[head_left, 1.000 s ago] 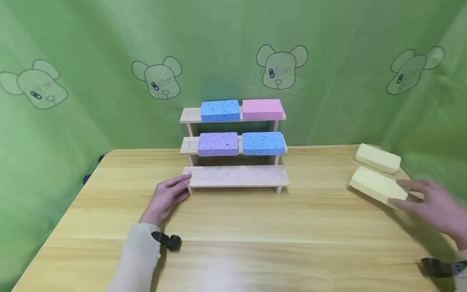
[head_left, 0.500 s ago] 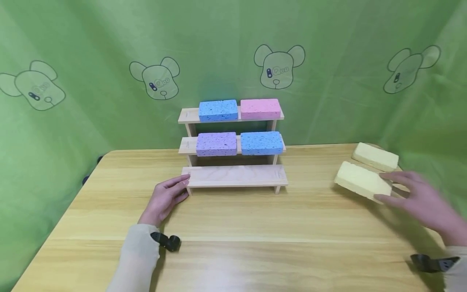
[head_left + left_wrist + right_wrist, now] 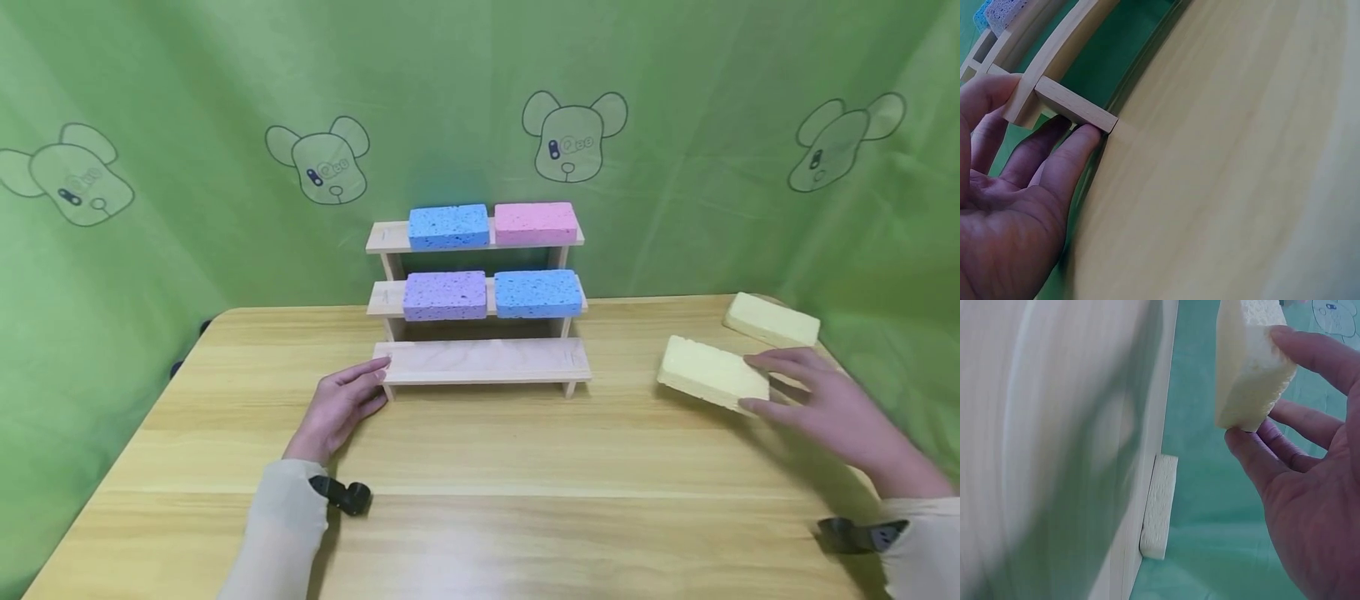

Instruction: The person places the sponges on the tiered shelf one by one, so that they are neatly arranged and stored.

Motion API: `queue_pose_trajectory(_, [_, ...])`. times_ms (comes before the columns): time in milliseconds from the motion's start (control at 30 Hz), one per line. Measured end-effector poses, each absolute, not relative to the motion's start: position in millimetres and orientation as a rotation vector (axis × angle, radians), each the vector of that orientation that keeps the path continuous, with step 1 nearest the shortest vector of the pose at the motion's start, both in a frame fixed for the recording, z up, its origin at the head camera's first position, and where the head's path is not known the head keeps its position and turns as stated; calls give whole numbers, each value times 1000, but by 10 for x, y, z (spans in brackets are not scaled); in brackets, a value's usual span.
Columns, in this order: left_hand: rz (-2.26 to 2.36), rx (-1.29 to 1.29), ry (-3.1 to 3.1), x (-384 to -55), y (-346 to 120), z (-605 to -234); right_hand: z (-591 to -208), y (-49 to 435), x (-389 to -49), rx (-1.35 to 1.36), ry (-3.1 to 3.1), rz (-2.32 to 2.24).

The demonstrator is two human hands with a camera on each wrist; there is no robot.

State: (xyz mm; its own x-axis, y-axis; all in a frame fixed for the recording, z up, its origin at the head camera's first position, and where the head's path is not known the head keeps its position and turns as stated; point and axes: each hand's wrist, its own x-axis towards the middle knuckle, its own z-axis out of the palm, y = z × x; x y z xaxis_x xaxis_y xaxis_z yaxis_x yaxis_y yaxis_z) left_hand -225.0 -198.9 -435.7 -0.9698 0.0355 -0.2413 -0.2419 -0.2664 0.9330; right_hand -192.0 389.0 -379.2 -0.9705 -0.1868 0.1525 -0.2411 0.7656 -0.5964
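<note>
A three-tier wooden stand [image 3: 487, 360] sits mid-table in the head view. My left hand [image 3: 347, 406] holds the left end of its lowest tier; in the left wrist view the thumb is on the board [image 3: 1054, 59] and other fingertips reach the leg [image 3: 1079, 106]. My right hand [image 3: 821, 406] pinches a pale yellow sponge [image 3: 712, 372] by its right end, raised above the table with its shadow below. In the right wrist view, thumb and fingers grip that sponge [image 3: 1250, 369] by its edges.
A blue sponge [image 3: 448, 227] and a pink one [image 3: 536, 222] lie on the top tier. A purple sponge [image 3: 446, 296] and another blue sponge [image 3: 537, 293] lie on the middle tier. A second yellow sponge [image 3: 772, 320] rests at the table's back right, before the green curtain [image 3: 697, 208].
My right hand has carried the yellow sponge leftward, away from the other yellow one. My left hand stays at the stand, which keeps its place.
</note>
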Motion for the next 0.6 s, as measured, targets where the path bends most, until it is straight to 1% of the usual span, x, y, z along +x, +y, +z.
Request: queue_pose_trajectory(600, [2343,-244,1772,-2246,-2002,-4348,-3737,3589,-1915,352,-2897,1026])
